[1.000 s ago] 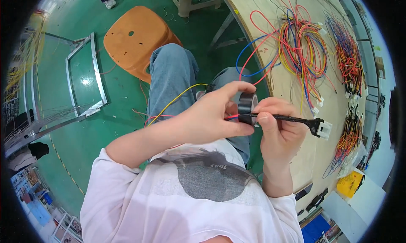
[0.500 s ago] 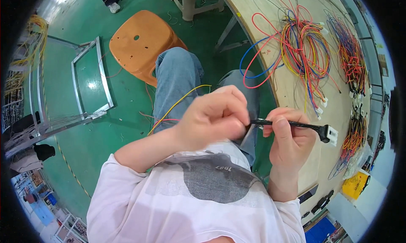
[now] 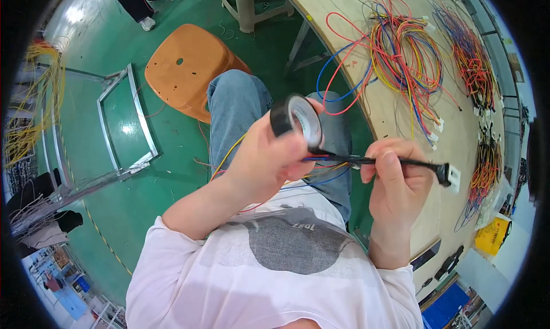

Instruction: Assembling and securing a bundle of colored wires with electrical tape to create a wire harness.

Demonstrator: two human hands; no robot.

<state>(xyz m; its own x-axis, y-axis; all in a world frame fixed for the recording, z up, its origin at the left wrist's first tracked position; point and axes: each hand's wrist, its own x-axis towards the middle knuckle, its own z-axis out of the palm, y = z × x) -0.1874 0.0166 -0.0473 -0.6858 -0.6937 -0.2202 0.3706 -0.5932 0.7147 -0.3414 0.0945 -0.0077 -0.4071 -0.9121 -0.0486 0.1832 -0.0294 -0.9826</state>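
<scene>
We have the tape roll (image 3: 281,118) left of the connector (image 3: 454,179), a wire bundle (image 3: 396,57) on the counter (image 3: 456,138) at our right, and a stool (image 3: 186,79) ahead.

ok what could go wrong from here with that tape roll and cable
The roll of black tape could slip from the left hand, which holds it tilted. The black-wrapped cable, pinched in the right hand, might twist. The yellow wire near the left hand could snag.
</scene>
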